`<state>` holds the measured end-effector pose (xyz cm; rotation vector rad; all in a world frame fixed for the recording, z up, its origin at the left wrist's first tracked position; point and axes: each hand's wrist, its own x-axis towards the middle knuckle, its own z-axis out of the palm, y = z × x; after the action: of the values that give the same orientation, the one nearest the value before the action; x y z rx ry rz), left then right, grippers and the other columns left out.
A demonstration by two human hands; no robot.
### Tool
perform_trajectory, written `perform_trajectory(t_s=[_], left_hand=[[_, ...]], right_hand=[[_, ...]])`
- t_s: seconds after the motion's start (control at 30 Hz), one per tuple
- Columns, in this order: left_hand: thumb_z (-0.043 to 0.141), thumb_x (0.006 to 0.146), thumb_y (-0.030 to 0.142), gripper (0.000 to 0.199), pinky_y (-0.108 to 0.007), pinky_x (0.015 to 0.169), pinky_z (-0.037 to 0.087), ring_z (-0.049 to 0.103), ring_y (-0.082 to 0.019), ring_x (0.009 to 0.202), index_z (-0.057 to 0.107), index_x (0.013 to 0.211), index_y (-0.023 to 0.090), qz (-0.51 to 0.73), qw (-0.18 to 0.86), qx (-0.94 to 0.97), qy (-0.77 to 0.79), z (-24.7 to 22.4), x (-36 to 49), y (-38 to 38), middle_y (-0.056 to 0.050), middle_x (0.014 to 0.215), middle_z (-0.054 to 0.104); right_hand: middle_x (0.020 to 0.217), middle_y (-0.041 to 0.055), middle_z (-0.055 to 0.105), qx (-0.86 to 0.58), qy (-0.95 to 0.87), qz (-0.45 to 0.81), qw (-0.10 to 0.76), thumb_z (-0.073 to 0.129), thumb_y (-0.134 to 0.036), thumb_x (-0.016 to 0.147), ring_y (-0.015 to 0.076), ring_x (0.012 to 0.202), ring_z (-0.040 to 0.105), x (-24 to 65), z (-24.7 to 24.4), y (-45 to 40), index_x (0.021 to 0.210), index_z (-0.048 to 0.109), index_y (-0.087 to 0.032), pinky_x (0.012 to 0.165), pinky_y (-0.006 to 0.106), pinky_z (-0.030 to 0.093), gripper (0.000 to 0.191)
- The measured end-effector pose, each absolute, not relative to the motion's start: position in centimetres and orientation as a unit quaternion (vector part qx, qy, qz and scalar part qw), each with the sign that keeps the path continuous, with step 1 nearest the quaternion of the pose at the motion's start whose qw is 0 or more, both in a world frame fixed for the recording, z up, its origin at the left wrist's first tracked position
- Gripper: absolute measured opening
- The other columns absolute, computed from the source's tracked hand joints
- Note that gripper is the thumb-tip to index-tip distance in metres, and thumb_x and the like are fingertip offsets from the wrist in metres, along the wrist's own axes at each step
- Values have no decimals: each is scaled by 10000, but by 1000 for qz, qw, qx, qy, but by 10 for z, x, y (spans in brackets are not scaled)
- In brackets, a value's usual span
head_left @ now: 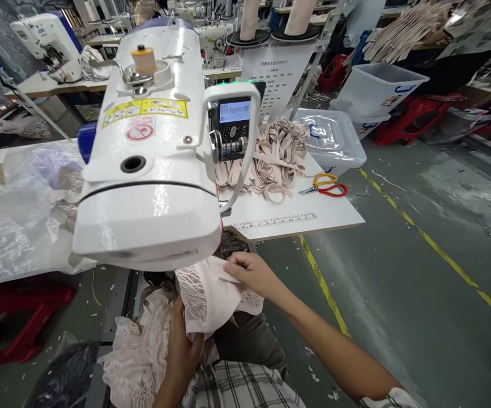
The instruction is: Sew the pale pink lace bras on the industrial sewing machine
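A pale pink bra (pixel 217 294) with lace panels is stretched between my two hands, just below the head of a white sewing machine (pixel 147 209). My right hand (pixel 247 271) pinches its upper right edge between thumb and fingers. On the lower left, my left hand (pixel 186 334) is closed on the bra, its fingers partly hidden behind the cloth. A heap of similar pale lace pieces (pixel 132 351) lies beside my left forearm. The machine's needle area is hidden under its head.
On the white table are a pile of beige straps (pixel 274 158), scissors (pixel 328 186) with orange and red handles, and a printed ruler (pixel 274 221). Plastic bags (pixel 20 221) lie at left. A lidded clear bin (pixel 334 136) stands behind; red stools (pixel 20 317) flank the area.
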<state>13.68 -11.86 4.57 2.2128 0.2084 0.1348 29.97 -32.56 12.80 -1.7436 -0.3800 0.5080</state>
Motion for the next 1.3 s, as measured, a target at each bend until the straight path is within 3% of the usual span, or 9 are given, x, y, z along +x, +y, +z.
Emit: perform_trajectory(t_s=[0.13,0.33,0.47,0.57,0.67,0.77,0.9,1.13,1.3], left_hand=[[527,883,315,545,-556,1104,405,431,-357,1374,428,1412,229,55,448,888,91,35,139,-114,-149,1382,537],[426,913,211,576,-555,1152,356,390,-320,1416,344,1482,236,48,398,913,74,35,128,-83,-138,1497,445],[395,862,89,694,-541,1121,397,348,-330,1441,304,1521,285,97,248,963,30,44,125,-54,-112,1575,343],[431,815,29,841,-568,1173,300,233,-347,1489,197,1555,352,161,133,975,-81,29,143,-59,-69,1638,212],[495,854,109,802,-608,1155,294,250,-373,1477,180,1562,313,144,98,969,-177,-4,167,-99,-124,1624,240],[515,873,163,654,-588,1091,384,287,-380,1459,356,1501,250,112,81,971,-196,-33,182,-138,-169,1604,265],[517,856,139,590,-525,1090,411,252,-359,1477,470,1435,237,96,77,974,-191,-50,185,-147,-155,1627,212],[501,833,100,650,-510,1141,370,230,-322,1494,433,1464,244,13,145,980,-135,-25,158,-144,-127,1630,228],[543,878,216,445,-445,1065,483,473,-291,1358,579,1320,239,-27,284,958,3,8,122,-111,-110,1484,484]], right_hand=[[649,-30,460,-755,-165,210,598,556,-576,903,111,589,401,298,126,-331,673,489,-178,566,246,285,464],[753,-4,550,-758,-186,196,594,536,-526,936,129,662,478,293,128,-333,802,581,-173,598,242,324,380],[673,-23,535,-799,-244,189,515,514,-472,959,116,596,475,293,128,-364,718,568,-181,572,227,343,382],[676,-11,604,-887,-194,99,407,556,-430,932,138,616,545,315,122,-415,742,634,-193,607,237,420,314],[1087,119,668,-942,-53,-51,327,520,-402,939,249,1002,599,367,113,-476,1086,653,-169,901,363,457,306],[1446,239,441,-951,47,-147,267,481,-397,945,347,1349,365,434,103,-522,1381,468,-99,1094,499,294,529],[1367,281,510,-954,82,-175,230,440,-379,961,380,1294,416,499,85,-534,1301,538,-47,1071,529,290,485],[1087,194,648,-956,-68,-154,240,385,-423,978,298,1087,520,514,57,-470,1021,614,-131,986,410,360,373],[960,166,627,-943,-104,-149,280,380,-423,958,293,979,522,510,55,-434,867,548,-180,899,406,382,309]])
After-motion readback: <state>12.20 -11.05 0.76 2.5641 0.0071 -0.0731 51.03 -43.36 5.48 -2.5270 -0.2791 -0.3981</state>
